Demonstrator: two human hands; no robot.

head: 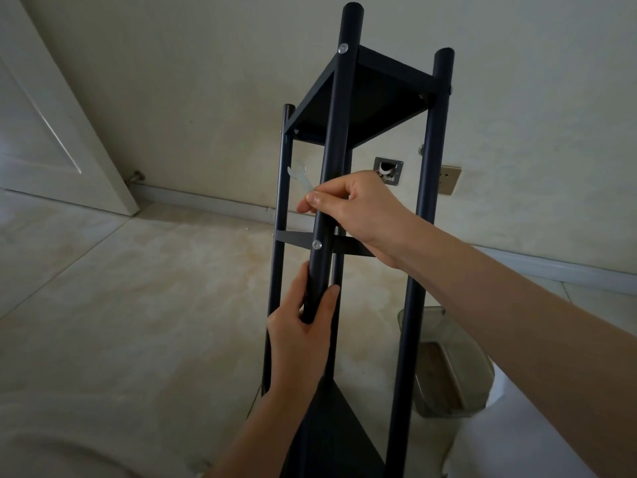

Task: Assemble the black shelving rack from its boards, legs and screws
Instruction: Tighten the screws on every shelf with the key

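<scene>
1. While the near leg [327,188] is gripped low by the left hand [300,336] and a flat spanner [300,178] is pinched by the right hand [358,215], the spanner could be dropped or slip off a screw.
2. Black shelving rack [362,94]: lying on the floor, matte boards, silver screws [316,244] fitted.

White door [51,132], wall socket [450,180], clear bin [448,367].
</scene>
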